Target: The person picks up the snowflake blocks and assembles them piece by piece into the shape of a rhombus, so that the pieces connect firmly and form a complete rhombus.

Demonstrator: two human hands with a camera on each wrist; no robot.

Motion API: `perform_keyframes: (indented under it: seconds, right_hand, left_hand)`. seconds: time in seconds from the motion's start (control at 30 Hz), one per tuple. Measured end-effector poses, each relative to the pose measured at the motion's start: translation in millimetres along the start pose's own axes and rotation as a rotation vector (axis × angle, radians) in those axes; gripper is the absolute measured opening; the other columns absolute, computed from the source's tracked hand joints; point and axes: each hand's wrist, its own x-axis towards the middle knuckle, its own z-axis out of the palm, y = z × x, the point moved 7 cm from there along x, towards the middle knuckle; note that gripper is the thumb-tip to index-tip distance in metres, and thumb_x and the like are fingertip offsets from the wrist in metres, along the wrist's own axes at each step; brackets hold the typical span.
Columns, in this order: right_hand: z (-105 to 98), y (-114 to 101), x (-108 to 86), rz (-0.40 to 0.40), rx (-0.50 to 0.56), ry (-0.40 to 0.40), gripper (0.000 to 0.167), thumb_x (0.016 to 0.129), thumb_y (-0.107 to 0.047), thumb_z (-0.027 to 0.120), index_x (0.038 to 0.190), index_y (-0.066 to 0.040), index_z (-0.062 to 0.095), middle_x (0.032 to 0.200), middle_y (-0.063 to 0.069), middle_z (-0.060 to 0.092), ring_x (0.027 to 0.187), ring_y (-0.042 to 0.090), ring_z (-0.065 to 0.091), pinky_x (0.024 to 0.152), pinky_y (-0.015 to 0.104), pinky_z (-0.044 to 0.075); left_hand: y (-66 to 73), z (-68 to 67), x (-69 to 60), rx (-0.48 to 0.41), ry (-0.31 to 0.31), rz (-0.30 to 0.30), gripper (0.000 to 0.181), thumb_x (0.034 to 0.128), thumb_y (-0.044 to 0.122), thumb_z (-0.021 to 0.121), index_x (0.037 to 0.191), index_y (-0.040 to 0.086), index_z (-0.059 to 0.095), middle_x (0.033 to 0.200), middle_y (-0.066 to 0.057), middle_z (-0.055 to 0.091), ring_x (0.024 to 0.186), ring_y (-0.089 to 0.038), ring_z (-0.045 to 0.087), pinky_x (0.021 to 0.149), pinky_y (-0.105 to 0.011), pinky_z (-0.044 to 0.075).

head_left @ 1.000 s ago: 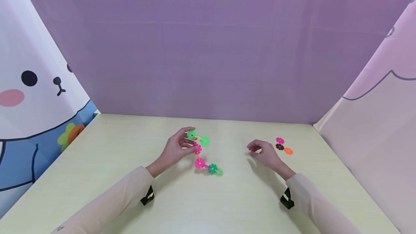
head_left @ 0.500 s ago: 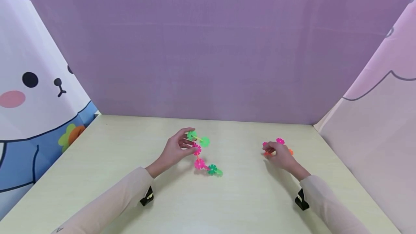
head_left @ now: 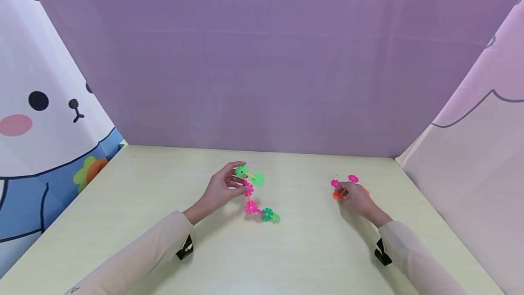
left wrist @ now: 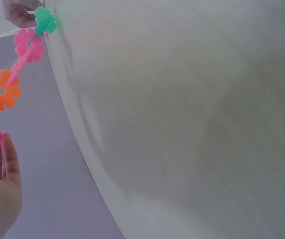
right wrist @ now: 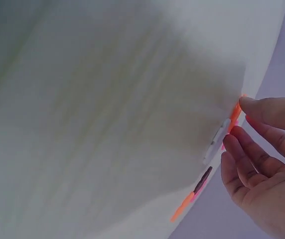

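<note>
One disc chain (head_left: 251, 207) in left hand (head_left: 222, 187)

At twelve o'clock the view is closed off by a purple cloth wall (head_left: 262, 67), marked by faint horizontal creases and met at its foot by the straight far edge of a pale, wood-grained table (head_left: 294, 258). From eight to ten o'clock the side is covered by a sheet (head_left: 45, 67) printed with a white cartoon animal above blue, while at three o'clock a pink-and-white sheet (head_left: 479, 167) is crossed by a curving grey line. Soft shadows (head_left: 217, 222) are cast across the tabletop.
</note>
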Motion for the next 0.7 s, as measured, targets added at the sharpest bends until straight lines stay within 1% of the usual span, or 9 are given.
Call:
perform_keyframes:
  seconds: [0.2, 0.4, 0.57, 0.7]
  right_hand:
    - [-1.2, -0.4, 0.9, -0.018, -0.017, 0.020, 0.022, 0.071, 0.009, 0.065, 0.093, 0.004, 0.061, 0.087, 0.013, 0.062, 0.081, 0.025, 0.058, 0.072, 0.039, 0.052]
    - [-4.7, -4.2, 1.2, -0.026, -0.024, 0.037, 0.025, 0.067, 0.013, 0.065, 0.091, 0.005, 0.062, 0.084, 0.012, 0.058, 0.077, 0.022, 0.054, 0.066, 0.033, 0.050]
    - [-8.6, -6.5, 0.3, -0.035, -0.021, 0.032, 0.024, 0.067, 0.017, 0.060, 0.087, 0.003, 0.063, 0.082, 0.011, 0.061, 0.074, 0.021, 0.055, 0.063, 0.031, 0.049]
    - [-12.7, -8.5, -0.5, -0.061, 0.005, 0.027, 0.023, 0.069, 0.017, 0.056, 0.084, 0.002, 0.063, 0.079, 0.009, 0.063, 0.071, 0.017, 0.055, 0.061, 0.025, 0.047]
  left_hand:
    - [-0.7, 0.4, 0.1, 0.003, -0.002, 0.004, 0.063, 0.0730, 0.009, 0.075, 0.129, 0.018, 0.046, 0.103, -0.021, 0.062, 0.089, -0.023, 0.065, 0.079, -0.026, 0.053]
    - [-0.2, 0.2, -0.1, 0.001, -0.004, 0.004, 0.063, 0.0731, 0.009, 0.075, 0.129, 0.018, 0.046, 0.102, -0.021, 0.063, 0.090, -0.024, 0.065, 0.079, -0.026, 0.053]
    - [-0.4, -0.2, -0.2, 0.002, -0.003, 0.008, 0.063, 0.0730, 0.009, 0.075, 0.128, 0.017, 0.046, 0.102, -0.021, 0.063, 0.089, -0.024, 0.065, 0.079, -0.026, 0.053]
    - [-0.9, -0.4, -0.2, 0.004, -0.003, 0.006, 0.063, 0.0733, 0.009, 0.075, 0.129, 0.017, 0.046, 0.103, -0.021, 0.062, 0.089, -0.023, 0.065, 0.079, -0.026, 0.053]
